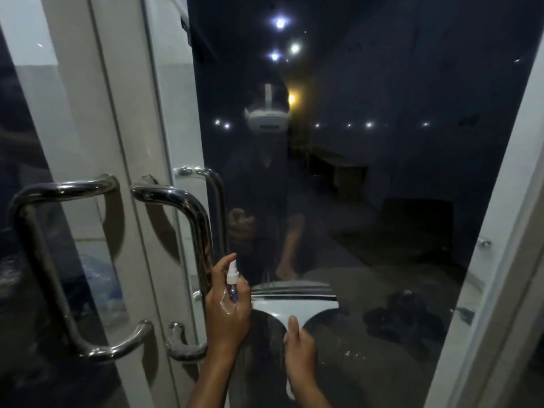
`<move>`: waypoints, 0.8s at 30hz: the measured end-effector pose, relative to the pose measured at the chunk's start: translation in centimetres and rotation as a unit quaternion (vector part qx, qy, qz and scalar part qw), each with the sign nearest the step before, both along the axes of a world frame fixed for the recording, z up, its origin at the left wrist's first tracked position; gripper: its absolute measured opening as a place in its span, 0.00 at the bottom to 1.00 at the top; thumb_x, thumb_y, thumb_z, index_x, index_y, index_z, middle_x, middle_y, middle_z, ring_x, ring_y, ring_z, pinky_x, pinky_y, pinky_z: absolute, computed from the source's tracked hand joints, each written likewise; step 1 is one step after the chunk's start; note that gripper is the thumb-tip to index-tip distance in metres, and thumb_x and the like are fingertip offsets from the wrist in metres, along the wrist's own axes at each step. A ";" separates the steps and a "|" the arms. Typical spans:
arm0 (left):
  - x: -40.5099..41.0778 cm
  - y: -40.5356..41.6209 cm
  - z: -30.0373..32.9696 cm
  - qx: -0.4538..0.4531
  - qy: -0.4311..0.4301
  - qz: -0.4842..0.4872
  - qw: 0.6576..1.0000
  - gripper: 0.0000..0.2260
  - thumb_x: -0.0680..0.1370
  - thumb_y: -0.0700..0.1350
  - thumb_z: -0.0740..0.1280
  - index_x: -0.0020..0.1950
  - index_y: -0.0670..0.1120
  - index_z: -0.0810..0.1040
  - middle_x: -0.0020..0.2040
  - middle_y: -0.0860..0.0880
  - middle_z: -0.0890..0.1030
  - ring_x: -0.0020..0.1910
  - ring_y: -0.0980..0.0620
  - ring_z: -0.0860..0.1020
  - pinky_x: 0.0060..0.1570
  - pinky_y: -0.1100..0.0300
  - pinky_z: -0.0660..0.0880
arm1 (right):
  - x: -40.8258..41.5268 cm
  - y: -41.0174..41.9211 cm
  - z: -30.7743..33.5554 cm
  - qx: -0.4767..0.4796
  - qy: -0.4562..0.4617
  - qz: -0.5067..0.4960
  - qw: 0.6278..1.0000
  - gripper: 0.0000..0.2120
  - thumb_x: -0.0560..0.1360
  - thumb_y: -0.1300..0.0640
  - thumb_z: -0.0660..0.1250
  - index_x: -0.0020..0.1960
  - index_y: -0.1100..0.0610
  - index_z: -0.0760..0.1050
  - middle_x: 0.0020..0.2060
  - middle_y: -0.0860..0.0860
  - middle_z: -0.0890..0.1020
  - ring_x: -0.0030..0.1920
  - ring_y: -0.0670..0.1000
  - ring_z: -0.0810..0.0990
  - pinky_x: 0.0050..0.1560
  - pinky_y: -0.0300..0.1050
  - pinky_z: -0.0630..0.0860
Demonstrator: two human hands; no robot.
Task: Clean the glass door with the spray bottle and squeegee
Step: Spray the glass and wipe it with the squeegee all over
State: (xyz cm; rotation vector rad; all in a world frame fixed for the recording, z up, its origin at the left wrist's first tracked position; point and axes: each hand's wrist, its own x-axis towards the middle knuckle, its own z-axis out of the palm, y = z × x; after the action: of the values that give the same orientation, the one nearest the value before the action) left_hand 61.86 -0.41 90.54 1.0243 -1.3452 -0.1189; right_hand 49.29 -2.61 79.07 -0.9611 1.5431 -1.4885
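Note:
The dark glass door (368, 178) fills the middle and right of the view and reflects lights and my own figure. My left hand (226, 313) grips a small clear spray bottle (231, 285) with a white nozzle, held close to the glass beside the door handle, forefinger raised by the nozzle. My right hand (300, 354) grips the handle of a white squeegee (294, 304), thumb up along it. The squeegee's blade lies flat against the lower glass, just right of the bottle.
A chrome pull handle (188, 231) is fixed on this door's left frame, and another chrome handle (44, 260) on the neighbouring door at left. White door frames stand at left and at right (506, 260). Dark shapes lie on the floor behind the glass.

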 end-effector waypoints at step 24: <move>1.2 1.7 -1.0 0.023 -0.011 -0.039 0.999 0.20 0.81 0.46 0.62 0.67 0.68 0.66 0.45 0.62 0.78 0.40 0.57 0.79 0.38 0.69 0.73 | -1.7 0.2 -2.4 0.079 0.044 -0.034 0.995 0.27 0.83 0.44 0.59 0.34 0.61 0.75 0.31 0.57 0.81 0.37 0.61 0.81 0.46 0.52 0.77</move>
State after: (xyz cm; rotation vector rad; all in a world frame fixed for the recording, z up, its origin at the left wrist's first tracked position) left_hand 63.10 1.32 89.52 1.0144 -1.4080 -0.1986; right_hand 47.63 -2.43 76.66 -0.9006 1.7439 -1.3622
